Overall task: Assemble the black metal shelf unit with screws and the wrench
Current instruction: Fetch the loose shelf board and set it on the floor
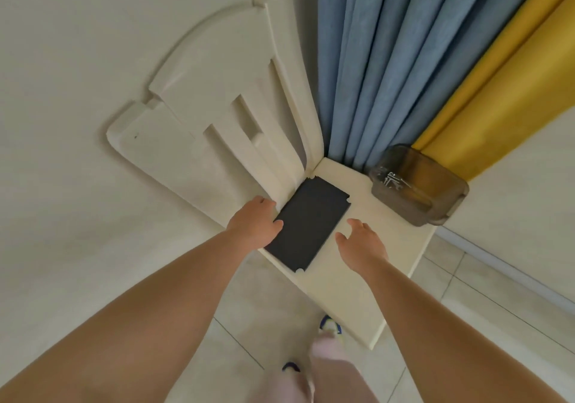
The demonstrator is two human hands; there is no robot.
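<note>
A flat black metal shelf panel [308, 223] with notched corners lies on the cream seat [367, 265] of a chair. My left hand [255, 223] holds the panel's left long edge, thumb on top of it. Just off the panel's right edge hovers my right hand [361, 241], fingers spread and relaxed, with nothing in it. A translucent grey plastic box [417, 189] stands at the seat's far right corner. Inside it lies a clear bag of metal screws [390, 180]. No wrench shows.
The cream chair back [217, 122] rises against a white wall on the left. Blue curtains [389, 60] and yellow curtains [497, 85] hang behind the seat. Pale floor tiles [466, 325] lie below, with my feet in shoes [329, 328] near the seat's front edge.
</note>
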